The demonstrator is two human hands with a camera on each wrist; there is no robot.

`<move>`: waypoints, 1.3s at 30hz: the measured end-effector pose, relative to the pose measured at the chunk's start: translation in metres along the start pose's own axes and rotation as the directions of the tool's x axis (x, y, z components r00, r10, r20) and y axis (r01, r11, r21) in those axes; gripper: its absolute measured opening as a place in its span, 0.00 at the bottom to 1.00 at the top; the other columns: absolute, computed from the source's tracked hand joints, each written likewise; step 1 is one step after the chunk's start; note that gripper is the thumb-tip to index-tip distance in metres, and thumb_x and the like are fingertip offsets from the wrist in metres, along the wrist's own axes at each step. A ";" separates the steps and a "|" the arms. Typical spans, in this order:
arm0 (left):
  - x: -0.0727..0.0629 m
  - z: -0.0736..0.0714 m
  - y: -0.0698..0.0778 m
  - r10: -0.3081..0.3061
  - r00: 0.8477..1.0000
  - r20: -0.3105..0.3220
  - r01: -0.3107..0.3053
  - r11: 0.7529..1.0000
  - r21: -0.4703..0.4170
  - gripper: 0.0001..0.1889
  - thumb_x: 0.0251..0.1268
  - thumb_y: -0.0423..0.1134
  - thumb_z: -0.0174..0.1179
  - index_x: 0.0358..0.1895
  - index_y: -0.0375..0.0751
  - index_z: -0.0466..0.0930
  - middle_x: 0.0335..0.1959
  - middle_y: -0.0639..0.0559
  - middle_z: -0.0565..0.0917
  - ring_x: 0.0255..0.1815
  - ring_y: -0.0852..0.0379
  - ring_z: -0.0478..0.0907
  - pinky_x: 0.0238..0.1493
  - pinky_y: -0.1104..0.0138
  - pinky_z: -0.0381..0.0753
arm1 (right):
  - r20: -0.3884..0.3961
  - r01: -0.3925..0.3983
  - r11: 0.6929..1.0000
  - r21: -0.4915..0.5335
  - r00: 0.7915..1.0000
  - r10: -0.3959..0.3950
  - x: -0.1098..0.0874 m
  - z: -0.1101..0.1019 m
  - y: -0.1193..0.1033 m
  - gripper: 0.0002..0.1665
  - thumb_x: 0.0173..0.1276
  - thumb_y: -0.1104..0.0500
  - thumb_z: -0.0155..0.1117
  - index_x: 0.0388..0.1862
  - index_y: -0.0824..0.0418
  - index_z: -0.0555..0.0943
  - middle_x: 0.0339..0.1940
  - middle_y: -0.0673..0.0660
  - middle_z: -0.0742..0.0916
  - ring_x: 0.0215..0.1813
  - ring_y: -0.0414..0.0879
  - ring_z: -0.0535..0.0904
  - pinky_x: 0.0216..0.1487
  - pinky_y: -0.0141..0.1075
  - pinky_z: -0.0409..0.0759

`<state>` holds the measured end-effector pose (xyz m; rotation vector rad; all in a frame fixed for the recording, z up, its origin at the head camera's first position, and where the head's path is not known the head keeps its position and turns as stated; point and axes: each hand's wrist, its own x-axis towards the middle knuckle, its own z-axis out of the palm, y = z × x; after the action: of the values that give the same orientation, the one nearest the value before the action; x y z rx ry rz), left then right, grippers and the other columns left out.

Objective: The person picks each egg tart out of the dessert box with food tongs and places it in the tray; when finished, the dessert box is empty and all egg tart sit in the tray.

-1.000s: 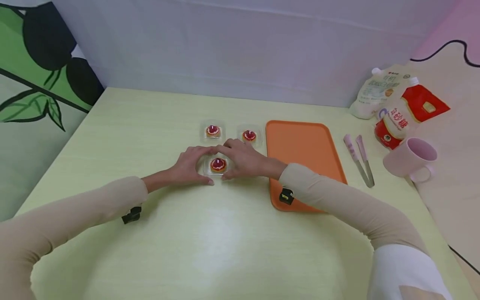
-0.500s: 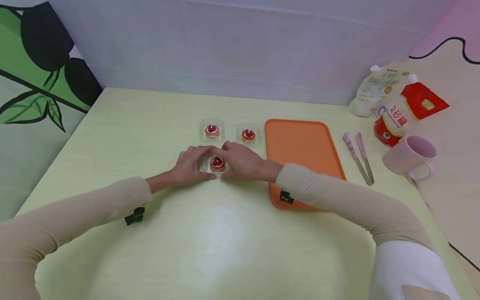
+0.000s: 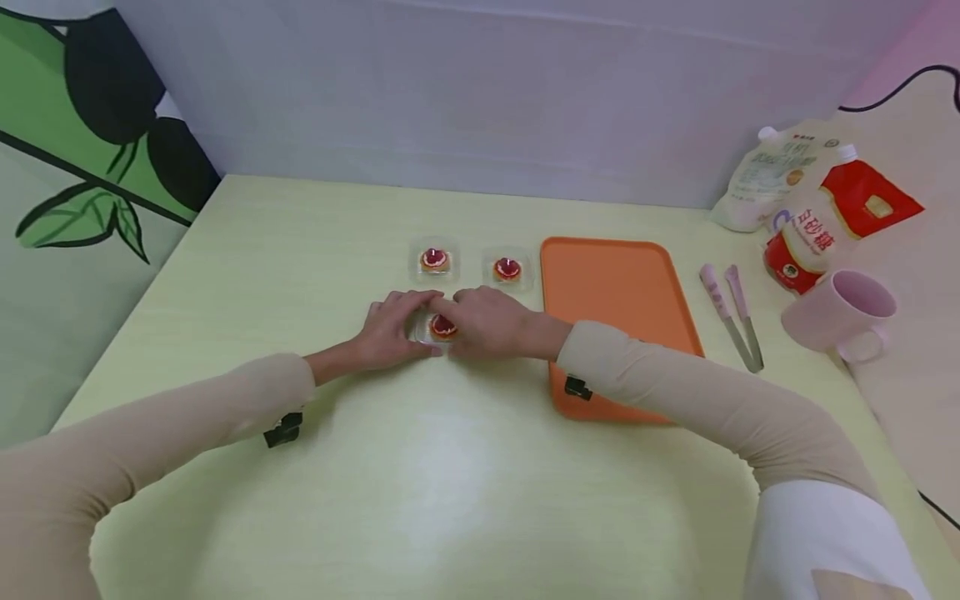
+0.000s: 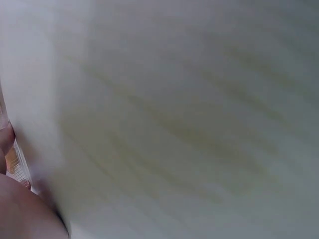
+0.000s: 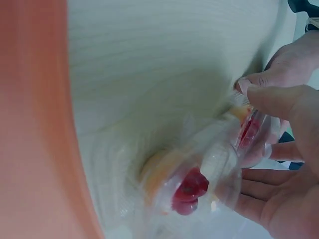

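Both hands hold a small clear plastic box with a red-topped tart (image 3: 442, 326) inside, at the middle of the table. My left hand (image 3: 393, 331) curves round its left side, thumb at the front corner and fingers at the back. From the right, my right hand (image 3: 495, 323) has its thumb and fingers about the box and hides part of it. In the right wrist view, the held box's tart (image 5: 249, 130) shows between that hand's thumb and fingers. The left wrist view catches only a sliver of the box (image 4: 19, 168) beside the left hand (image 4: 27, 211).
Two more boxed tarts, one back left (image 3: 434, 260) and one back right (image 3: 507, 269), sit behind the hands. An orange tray (image 3: 615, 283) lies under the right forearm. Pink-handled utensils (image 3: 738, 321), a pink mug (image 3: 832, 312), a red-and-white bag (image 3: 813, 229) and a pale pouch (image 3: 772, 179) stand right.
The right hand has closed in on the box, its fingers now covering more of the tart's right side. The left thumb has moved slightly inward along the front edge. The head view has shifted slightly.
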<state>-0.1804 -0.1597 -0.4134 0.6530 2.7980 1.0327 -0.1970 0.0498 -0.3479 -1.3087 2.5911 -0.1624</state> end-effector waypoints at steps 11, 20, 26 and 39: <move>-0.002 0.000 -0.001 0.002 1.000 -0.014 -0.002 1.000 -0.003 0.43 0.50 0.43 0.77 0.72 0.43 0.67 0.61 0.44 0.78 0.62 0.43 0.66 0.56 0.51 0.58 | 0.009 -0.013 0.986 0.164 1.000 0.011 0.005 -0.007 0.012 0.49 0.58 0.44 0.76 0.75 0.51 0.66 0.24 0.49 0.81 0.29 0.43 0.72 0.36 0.36 0.71; -0.001 0.000 -0.002 -0.005 1.000 -0.016 0.005 1.000 -0.024 0.45 0.49 0.44 0.77 0.73 0.43 0.65 0.62 0.44 0.78 0.63 0.43 0.67 0.56 0.52 0.57 | 0.081 -0.175 0.921 0.347 0.984 0.156 0.010 -0.010 0.018 0.45 0.57 0.45 0.78 0.70 0.47 0.66 0.65 0.61 0.81 0.63 0.54 0.78 0.55 0.42 0.81; 0.000 0.003 -0.005 -0.022 1.000 -0.003 0.021 1.000 -0.019 0.46 0.48 0.44 0.78 0.73 0.45 0.65 0.62 0.46 0.78 0.63 0.45 0.66 0.56 0.53 0.56 | 0.106 -0.181 0.909 0.376 0.983 0.152 0.008 -0.012 0.019 0.45 0.59 0.47 0.77 0.72 0.49 0.65 0.67 0.62 0.80 0.61 0.53 0.81 0.53 0.41 0.82; 0.002 0.002 -0.003 -0.051 0.999 0.015 0.051 0.999 -0.015 0.50 0.48 0.45 0.78 0.76 0.47 0.61 0.60 0.47 0.78 0.62 0.46 0.67 0.59 0.51 0.57 | 0.102 -0.193 0.898 0.396 0.981 0.166 0.001 -0.027 0.036 0.45 0.59 0.51 0.77 0.72 0.52 0.67 0.67 0.63 0.80 0.70 0.57 0.74 0.65 0.51 0.75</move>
<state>-0.1828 -0.1597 -0.4173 0.5814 2.7761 1.0345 -0.2329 0.0702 -0.3294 -0.9063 2.4294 -0.5777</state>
